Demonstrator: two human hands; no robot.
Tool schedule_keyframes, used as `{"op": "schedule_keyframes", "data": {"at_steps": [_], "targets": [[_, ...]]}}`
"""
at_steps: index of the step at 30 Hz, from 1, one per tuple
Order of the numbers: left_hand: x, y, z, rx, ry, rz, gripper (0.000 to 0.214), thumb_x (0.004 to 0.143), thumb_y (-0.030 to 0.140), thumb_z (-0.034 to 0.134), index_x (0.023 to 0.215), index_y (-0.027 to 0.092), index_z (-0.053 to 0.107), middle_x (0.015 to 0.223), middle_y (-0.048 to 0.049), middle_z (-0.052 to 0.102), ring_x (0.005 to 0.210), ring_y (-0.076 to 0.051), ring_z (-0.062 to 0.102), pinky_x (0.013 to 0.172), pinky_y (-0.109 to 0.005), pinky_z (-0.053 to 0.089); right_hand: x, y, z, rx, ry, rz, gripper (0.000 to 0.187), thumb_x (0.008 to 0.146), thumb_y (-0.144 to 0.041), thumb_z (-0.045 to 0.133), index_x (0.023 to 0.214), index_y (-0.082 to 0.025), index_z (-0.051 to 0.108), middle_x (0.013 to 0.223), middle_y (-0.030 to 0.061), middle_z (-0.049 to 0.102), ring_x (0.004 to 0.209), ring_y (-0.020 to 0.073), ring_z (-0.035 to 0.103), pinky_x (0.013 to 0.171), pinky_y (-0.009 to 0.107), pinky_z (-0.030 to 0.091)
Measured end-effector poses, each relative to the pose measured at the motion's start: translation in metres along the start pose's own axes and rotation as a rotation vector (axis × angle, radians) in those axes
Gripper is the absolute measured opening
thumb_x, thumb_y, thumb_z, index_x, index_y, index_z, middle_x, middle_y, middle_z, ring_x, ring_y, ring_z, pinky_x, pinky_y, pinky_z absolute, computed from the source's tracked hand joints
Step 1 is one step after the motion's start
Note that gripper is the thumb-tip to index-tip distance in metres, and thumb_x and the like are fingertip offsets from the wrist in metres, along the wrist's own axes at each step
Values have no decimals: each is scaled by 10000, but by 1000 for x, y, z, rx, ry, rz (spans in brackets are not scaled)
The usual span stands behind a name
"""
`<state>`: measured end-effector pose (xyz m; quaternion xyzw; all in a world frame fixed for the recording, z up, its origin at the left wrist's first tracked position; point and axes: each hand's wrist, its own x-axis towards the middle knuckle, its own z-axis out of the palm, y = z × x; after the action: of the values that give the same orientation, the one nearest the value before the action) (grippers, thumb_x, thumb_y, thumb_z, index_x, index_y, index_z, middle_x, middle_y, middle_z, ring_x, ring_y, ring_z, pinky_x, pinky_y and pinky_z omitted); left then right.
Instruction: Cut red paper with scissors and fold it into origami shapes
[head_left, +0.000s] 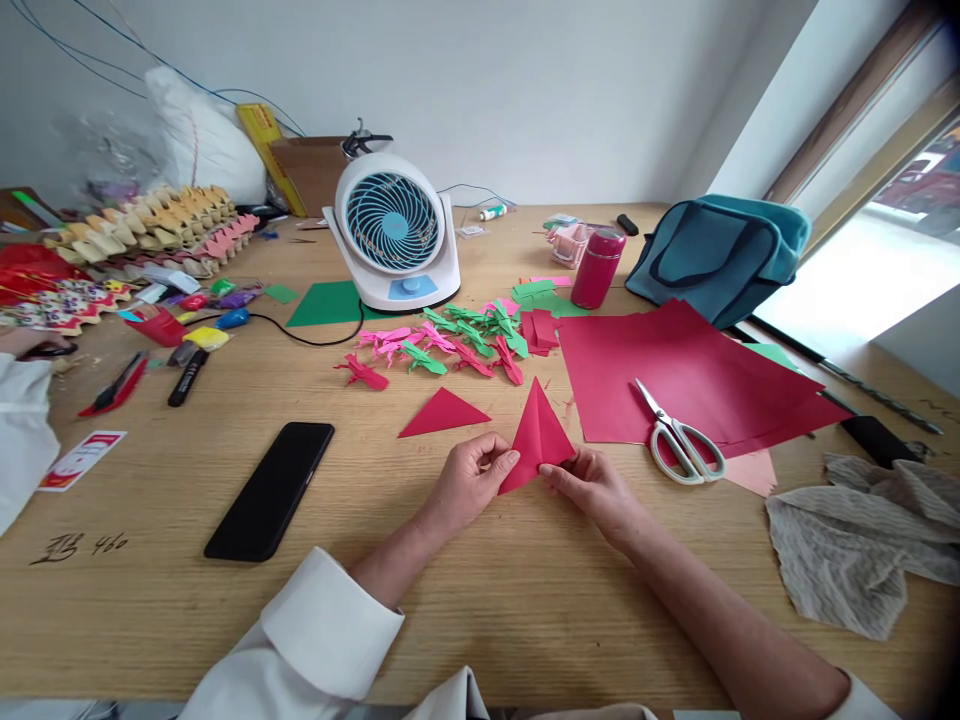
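A folded red paper triangle (537,430), creased down its middle and pointing away from me, is held up between both hands. My left hand (474,482) pinches its lower left edge between thumb and fingers. At the lower right corner, my right hand (596,488) grips it the same way. Just beyond my left hand lies a second red paper triangle (444,413), flat on the table. Behind it is a pile of small folded paper figures (469,335) in green, pink and red. White-handled scissors (681,442) rest on large red paper sheets (622,375) to the right.
A black phone (270,490) lies at left on the wooden table (480,620). A white fan (394,230) stands at the back, its cord running left. A red thermos (598,268) and a blue bag (716,255) stand back right; a grey cloth (862,540) lies at right.
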<state>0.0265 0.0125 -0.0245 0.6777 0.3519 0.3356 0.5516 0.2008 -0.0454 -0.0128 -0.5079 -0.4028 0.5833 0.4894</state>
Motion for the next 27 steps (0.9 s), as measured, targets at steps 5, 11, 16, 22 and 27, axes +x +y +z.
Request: {"op": "schedule_keyframes", "data": {"at_steps": [5, 11, 16, 22, 27], "targets": [[0, 1, 1, -2, 3, 12, 261, 852, 354, 615, 720, 145, 533, 670, 40, 463, 627, -81, 419, 573, -195, 353, 1, 5, -1, -28, 42, 11, 434, 592, -545, 807, 604, -171, 587, 559, -20, 537, 532, 97, 389, 520, 252, 301], [-1, -4, 3, 22, -40, -31, 252, 831, 375, 636, 853, 124, 643, 742, -10, 599, 671, -122, 527, 592, -217, 423, 0, 1, 2, 13, -32, -33, 367, 604, -462, 836, 637, -177, 607, 553, -38, 524, 521, 90, 364, 520, 256, 287], [-2, -3, 7, 26, -19, -43, 229, 812, 324, 645, 916, 125, 690, 799, -36, 670, 697, -147, 584, 605, -222, 457, 0, 3, 2, 57, -72, -29, 331, 599, -418, 854, 686, -172, 650, 562, -41, 549, 525, 90, 391, 552, 251, 345], [-3, 0, 6, 31, -43, -51, 232, 830, 331, 613, 899, 121, 683, 781, -25, 652, 680, -133, 566, 585, -209, 436, 0, 6, 2, 99, -79, 6, 367, 577, -429, 861, 773, -170, 691, 655, -7, 636, 602, 121, 497, 626, 263, 420], [-5, 4, 9, 13, -49, -53, 309, 806, 382, 666, 953, 111, 676, 838, -48, 667, 725, -147, 570, 636, -231, 452, -2, 2, 1, 37, -30, -29, 349, 606, -458, 835, 697, -170, 661, 589, -26, 571, 551, 104, 432, 571, 257, 381]]}}
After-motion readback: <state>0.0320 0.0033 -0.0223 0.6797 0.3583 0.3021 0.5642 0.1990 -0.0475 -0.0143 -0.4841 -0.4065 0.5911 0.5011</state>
